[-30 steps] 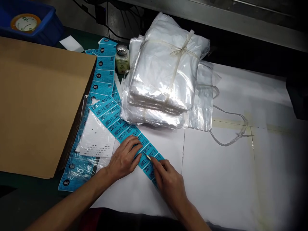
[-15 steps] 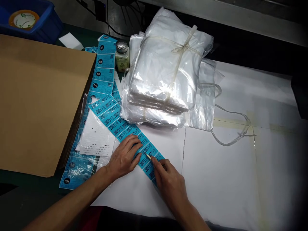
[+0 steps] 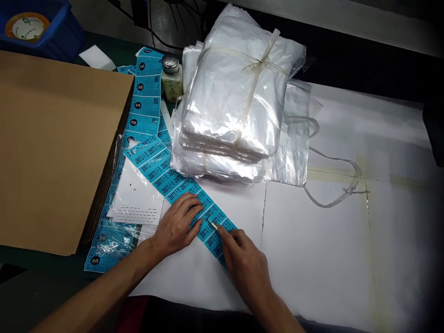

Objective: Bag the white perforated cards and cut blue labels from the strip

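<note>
The right hand [image 3: 244,266] pinches a slim pale pick [image 3: 214,226] between its fingertips, the tip at a label edge on the blue printed label sheet [image 3: 163,178]. The open left hand [image 3: 176,225] presses that sheet onto white paper [image 3: 312,240]. Beyond lies a tied bundle of clear plastic bags [image 3: 231,92].

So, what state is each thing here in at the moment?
Left hand, flat on the blue label strip, fingers spread.
Right hand, pinching a thin pale pick, its tip at the strip.
Blue label strip, lying flat on white paper.
Clear plastic bags, stacked and tied in a bundle.
Small bottle, upright, capped.
</note>
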Available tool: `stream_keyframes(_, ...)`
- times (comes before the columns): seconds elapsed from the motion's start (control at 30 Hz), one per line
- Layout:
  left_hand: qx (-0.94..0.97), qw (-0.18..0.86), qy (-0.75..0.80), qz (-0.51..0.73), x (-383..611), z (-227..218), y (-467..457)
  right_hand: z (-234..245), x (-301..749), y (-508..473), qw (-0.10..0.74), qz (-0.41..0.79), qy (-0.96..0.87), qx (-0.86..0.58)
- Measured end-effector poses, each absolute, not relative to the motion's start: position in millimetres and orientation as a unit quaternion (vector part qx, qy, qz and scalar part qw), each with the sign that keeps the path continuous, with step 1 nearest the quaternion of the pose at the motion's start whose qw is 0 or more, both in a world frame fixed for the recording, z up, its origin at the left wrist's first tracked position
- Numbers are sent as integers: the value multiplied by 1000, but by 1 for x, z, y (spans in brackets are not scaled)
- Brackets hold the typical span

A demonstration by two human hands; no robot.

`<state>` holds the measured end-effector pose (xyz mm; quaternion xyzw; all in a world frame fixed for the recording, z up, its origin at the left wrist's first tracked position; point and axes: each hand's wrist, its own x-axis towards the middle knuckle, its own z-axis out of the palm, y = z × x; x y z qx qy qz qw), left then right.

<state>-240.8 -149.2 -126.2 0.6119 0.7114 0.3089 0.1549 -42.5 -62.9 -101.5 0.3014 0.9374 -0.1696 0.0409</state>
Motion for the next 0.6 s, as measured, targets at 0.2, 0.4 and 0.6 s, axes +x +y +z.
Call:
stream_keyframes(0.2, 610, 152, 712, 312, -241, -128, -150, -99, -42, -64, 38, -170, 937, 302)
stream_keyframes(0.4, 614, 152, 711, 309, -241, -128, -150, -96, -38, -65, 33, -176, 935, 307)
stream_keyframes(0.6, 616, 148, 709, 310, -241, -127, -148, -97, -34, -65, 46, -183, 931, 313)
